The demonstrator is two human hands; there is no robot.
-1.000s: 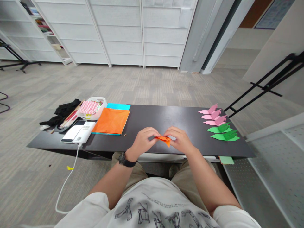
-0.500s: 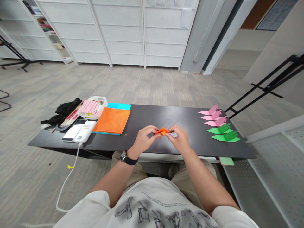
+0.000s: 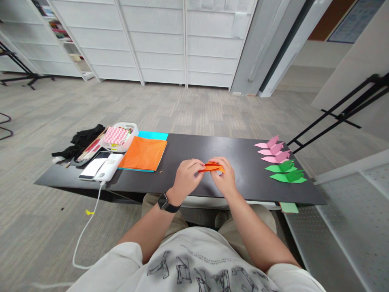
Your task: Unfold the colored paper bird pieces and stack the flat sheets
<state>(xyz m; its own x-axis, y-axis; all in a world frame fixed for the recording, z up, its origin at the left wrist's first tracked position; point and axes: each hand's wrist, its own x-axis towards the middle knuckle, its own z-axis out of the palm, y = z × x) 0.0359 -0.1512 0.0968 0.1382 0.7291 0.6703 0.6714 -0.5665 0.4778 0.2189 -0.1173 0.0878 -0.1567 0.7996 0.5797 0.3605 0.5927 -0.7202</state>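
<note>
An orange folded paper (image 3: 212,166) is held above the near middle of the dark table, narrow and lying roughly level. My left hand (image 3: 189,175), with a black watch on its wrist, pinches the paper's left end between thumb and fingers. At the other end, my right hand (image 3: 223,173) grips it, the fingers behind and the thumb toward me. Parts of the paper are hidden by my fingers. To the left lies a stack of orange paper sheets (image 3: 144,154), with blue sheets showing under it.
Pink folded paper birds (image 3: 275,150) and green ones (image 3: 288,176) line the right end of the table (image 3: 188,146). On the left are a white basket (image 3: 133,132), a phone (image 3: 94,166), a white power bank (image 3: 108,167) with a cable, and black cloth (image 3: 86,140).
The orange paper has turned from a spread, pointed shape into a narrow, flatter one. My right hand has shifted slightly left and rotated round its end.
</note>
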